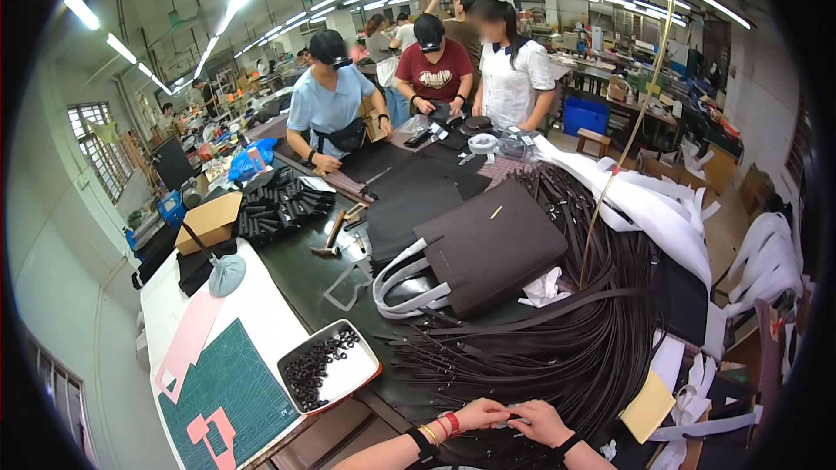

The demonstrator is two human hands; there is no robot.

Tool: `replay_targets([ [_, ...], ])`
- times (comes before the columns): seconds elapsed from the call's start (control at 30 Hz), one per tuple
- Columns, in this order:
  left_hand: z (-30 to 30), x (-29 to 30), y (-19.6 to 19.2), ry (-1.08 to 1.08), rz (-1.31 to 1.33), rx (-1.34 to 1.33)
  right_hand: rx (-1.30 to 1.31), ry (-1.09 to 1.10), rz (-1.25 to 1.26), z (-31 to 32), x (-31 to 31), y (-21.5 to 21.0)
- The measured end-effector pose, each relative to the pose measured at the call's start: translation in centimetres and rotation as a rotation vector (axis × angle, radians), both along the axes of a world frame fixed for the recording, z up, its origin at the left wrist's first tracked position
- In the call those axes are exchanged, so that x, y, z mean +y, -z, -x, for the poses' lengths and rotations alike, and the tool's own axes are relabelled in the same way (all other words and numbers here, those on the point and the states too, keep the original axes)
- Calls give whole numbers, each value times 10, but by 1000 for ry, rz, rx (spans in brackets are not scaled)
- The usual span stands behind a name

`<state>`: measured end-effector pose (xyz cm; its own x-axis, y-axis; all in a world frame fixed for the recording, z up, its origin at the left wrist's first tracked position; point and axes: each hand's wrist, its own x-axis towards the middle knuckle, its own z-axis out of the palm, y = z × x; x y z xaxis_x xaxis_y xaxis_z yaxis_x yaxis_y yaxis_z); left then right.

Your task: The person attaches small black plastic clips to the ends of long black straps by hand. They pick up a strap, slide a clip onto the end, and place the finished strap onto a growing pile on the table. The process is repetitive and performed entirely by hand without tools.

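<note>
At the table's near edge, my left hand (pixel 481 414) and my right hand (pixel 542 424) meet, fingertips pinched together. Something small and greyish shows between them, too small to name. Just beyond my hands spreads a large heap of long dark brown straps (pixel 522 352). To the left of my hands stands a white tray (pixel 351 378) with many small black ring-like pieces (pixel 313 374) in it. Farther off, a dark brown tote bag (pixel 496 248) lies on its side, its handles (pixel 402 289) wrapped in pale grey.
A hammer (pixel 331 233) and a pile of black rolled pieces (pixel 279 204) lie beyond the tray. A green cutting mat (pixel 244 383) with pink templates (pixel 212 435) is at left. White strips (pixel 644 218) hang at right. Several people work across the table.
</note>
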<state>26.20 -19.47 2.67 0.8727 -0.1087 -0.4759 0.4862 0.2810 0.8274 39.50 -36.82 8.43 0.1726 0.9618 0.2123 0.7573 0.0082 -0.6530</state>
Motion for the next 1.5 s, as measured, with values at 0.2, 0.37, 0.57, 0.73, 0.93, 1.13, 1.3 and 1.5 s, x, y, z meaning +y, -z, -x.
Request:
replay_targets([
  [0.2, 7, 17, 4, 19, -967, -191, -18, 203, 75, -5, 4, 8],
  [0.37, -2, -3, 32, -16, -891, -225, -342, -123, 373, 27, -27, 43],
  [0.57, 11, 2, 44, -94, -915, -213, -441, -133, 402, 45, -27, 49],
  [0.73, 6, 4, 29, -35, -1460, -413, -433, -134, 444, 46, -15, 54],
  [0.93, 5, -6, 23, 50, -1522, -599, -453, -138, 509, 49, -9, 59],
  [1.13, 35, -3, 53, 288, -1402, -804, -269, -177, 316, 41, -12, 44],
  [1.3, 10, 27, 30, 455, -1632, -711, -245, -176, 365, 39, -23, 38],
  [1.5, -3, 49, 46, 266, -1670, -699, -164, -162, 358, 39, -14, 44],
])
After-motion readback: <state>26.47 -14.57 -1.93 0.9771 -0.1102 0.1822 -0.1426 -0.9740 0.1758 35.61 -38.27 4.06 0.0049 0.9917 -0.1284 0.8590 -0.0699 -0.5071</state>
